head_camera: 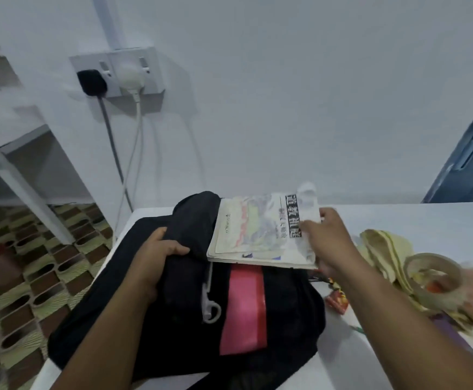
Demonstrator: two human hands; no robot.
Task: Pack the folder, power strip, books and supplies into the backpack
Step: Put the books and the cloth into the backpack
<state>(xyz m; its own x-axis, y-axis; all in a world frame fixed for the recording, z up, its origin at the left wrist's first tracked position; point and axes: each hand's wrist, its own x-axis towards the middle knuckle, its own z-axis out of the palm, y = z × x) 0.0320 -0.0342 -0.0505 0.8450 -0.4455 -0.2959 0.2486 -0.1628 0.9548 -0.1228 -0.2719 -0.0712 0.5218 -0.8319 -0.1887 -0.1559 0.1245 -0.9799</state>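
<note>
Seemingly both hands clenched: backpack (pixel 173 299), books (pixel 260 232).

One backpack (pixel 173 305), perhaps two books (pixel 257 232), one tape roll (pixel 432 274).

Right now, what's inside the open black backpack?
The black fabric backpack shows a pink plastic folder and a white cord. The stack of printed books, gripped by the right hand, covers the rest.

Books (pixel 260 230) lie atop the backpack (pixel 173 319) (tape roll (pixel 432 274) rightward).
</note>
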